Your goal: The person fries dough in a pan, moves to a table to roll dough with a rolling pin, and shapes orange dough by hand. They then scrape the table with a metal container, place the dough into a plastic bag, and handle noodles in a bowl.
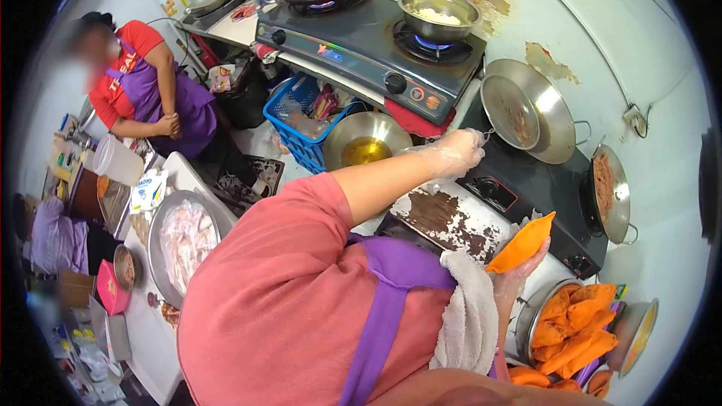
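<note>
Stained walls back a cramped kitchen where a gas stove burns blue under a steel pot; its front logo is too small to read. A person's gloved right hand holds an orange folded pastry, fingers pinching its lower edge, above a bowl of similar orange pieces. The left hand, fingers curled together, sits at the wire handle of an empty wok; its grip is unclear. A co-worker stands by the bench, shirt lettering only partly legible.

Steel bowl sits on gas stove, blue basket beneath it
</note>
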A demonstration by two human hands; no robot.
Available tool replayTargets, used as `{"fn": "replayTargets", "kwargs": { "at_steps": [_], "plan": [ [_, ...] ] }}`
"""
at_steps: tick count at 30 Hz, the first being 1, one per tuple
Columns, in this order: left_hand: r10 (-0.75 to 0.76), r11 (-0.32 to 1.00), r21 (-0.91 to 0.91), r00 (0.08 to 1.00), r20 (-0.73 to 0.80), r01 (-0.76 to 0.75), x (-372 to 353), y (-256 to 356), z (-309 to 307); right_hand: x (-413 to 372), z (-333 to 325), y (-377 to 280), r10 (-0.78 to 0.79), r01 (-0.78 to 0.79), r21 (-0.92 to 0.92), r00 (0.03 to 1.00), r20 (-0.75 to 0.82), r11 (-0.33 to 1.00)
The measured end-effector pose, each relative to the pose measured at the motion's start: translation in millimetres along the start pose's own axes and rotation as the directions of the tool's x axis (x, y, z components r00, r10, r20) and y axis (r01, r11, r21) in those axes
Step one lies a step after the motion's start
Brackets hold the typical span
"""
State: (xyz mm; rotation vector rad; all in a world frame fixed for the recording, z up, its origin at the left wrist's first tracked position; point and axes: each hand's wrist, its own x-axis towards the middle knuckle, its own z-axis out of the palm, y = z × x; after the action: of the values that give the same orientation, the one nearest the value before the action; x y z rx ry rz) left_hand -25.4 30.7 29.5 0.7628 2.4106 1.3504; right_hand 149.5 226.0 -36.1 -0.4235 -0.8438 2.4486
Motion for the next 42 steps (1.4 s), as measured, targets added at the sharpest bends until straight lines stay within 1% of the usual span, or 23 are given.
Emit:
{"fn": "replayTargets", "kwargs": {
  "at_steps": [4, 8, 10, 13, 15, 18, 20, 21, 22, 23, 25, 26, 28, 29, 30, 31, 32, 33, 34, 36, 38, 41, 42],
  "plan": [
    [0.047, 0.943, -0.331, 0.999, 0.027, -0.035, 9, 2, -7, -2, 6, 4, 0.051, -0.051, 0.003, 0.998, 0.043, 0.999],
    [0.001, 0.850, -0.526, 1.000, 0.011, 0.005, -5, 45, -67, 0, 14, 10, 0.048, -0.049, 0.030, 0.998, 0.045, 0.998],
    [0.084, 0.806, -0.582, 0.994, -0.070, -0.109, -4, 43, -104, 0, 18, 11, 0.006, -0.007, 0.031, 0.999, 0.049, 0.999],
    [0.085, 0.848, -0.498, 0.975, -0.204, -0.178, -13, 45, -178, 16, 7, 9, -0.042, 0.041, 0.047, 0.999, 0.030, 0.998],
    [0.076, 0.912, -0.362, 0.946, -0.315, -0.194, -7, 23, -232, 14, 6, 6, -0.019, 0.001, 0.090, 0.980, 0.197, 0.996],
    [0.098, 0.918, -0.296, 0.875, -0.474, -0.263, 12, -27, -326, 27, -4, 12, -0.120, 0.105, 0.140, 0.987, 0.103, 0.985],
    [-0.053, 0.971, -0.225, 0.832, -0.552, -0.088, 10, -38, -385, 29, 1, 21, -0.134, 0.115, 0.136, 0.981, 0.140, 0.984],
    [-0.097, 0.961, -0.268, 0.817, -0.568, -0.072, 30, -78, -428, 25, 12, 26, -0.175, 0.167, 0.111, 0.983, 0.065, 0.980],
    [0.020, 0.942, -0.265, 0.821, -0.570, -0.207, 33, -98, -455, 22, 22, 30, -0.217, 0.217, 0.081, 0.976, -0.013, 0.973],
    [-0.082, 0.986, -0.163, 0.806, -0.587, -0.019, 31, -101, -483, 21, 29, 34, -0.191, 0.194, 0.085, 0.980, -0.050, 0.977],
    [-0.056, 0.980, -0.183, 0.785, -0.617, -0.074, 50, -160, -547, 19, 39, 44, -0.174, 0.173, 0.080, 0.985, 0.004, 0.982],
    [-0.143, 0.977, -0.214, 0.754, -0.641, 0.004, 53, -174, -570, 19, 44, 50, -0.146, 0.141, 0.072, 0.987, 0.071, 0.987],
    [-0.094, 0.982, -0.183, 0.751, -0.654, -0.037, 73, -228, -637, 19, 55, 63, -0.198, 0.202, 0.053, 0.978, -0.070, 0.978],
    [-0.014, 0.984, 0.129, 0.782, -0.623, 0.121, 77, -244, -661, 18, 65, 71, -0.206, 0.211, 0.054, 0.974, -0.094, 0.976],
    [0.054, 0.867, 0.434, 0.821, -0.568, 0.243, 81, -258, -680, 16, 74, 77, -0.211, 0.218, 0.054, 0.971, -0.112, 0.974],
    [0.055, 0.871, 0.433, 0.828, -0.559, 0.234, 86, -267, -696, 16, 81, 83, -0.215, 0.223, 0.057, 0.969, -0.124, 0.973],
    [0.070, 0.578, 0.749, 0.894, -0.442, 0.324, 91, -273, -710, 15, 87, 87, -0.223, 0.232, 0.055, 0.966, -0.132, 0.971],
    [0.030, 0.178, 0.932, 0.945, -0.324, 0.314, 97, -280, -719, 15, 94, 91, -0.230, 0.240, 0.054, 0.963, -0.137, 0.969],
    [0.031, 0.184, 0.934, 0.948, -0.316, 0.305, 103, -288, -720, 14, 99, 95, -0.233, 0.243, 0.053, 0.962, -0.145, 0.969],
    [0.063, 0.435, 0.680, 0.733, -0.677, 0.590, 112, -306, -718, 15, 109, 101, -0.239, 0.249, 0.051, 0.959, -0.156, 0.967],
    [0.045, 0.411, 0.689, 0.742, -0.669, 0.597, 123, -324, -718, 16, 118, 105, -0.244, 0.255, 0.051, 0.957, -0.158, 0.966],
    [-0.187, 0.226, 0.821, 0.851, -0.491, 0.524, 130, -334, -711, 25, 134, 110, -0.227, 0.241, 0.078, 0.962, -0.148, 0.967],
    [-0.176, 0.220, 0.824, 0.852, -0.493, 0.522, 123, -326, -707, 31, 142, 112, -0.207, 0.221, 0.101, 0.969, -0.132, 0.970]
  ]
}}
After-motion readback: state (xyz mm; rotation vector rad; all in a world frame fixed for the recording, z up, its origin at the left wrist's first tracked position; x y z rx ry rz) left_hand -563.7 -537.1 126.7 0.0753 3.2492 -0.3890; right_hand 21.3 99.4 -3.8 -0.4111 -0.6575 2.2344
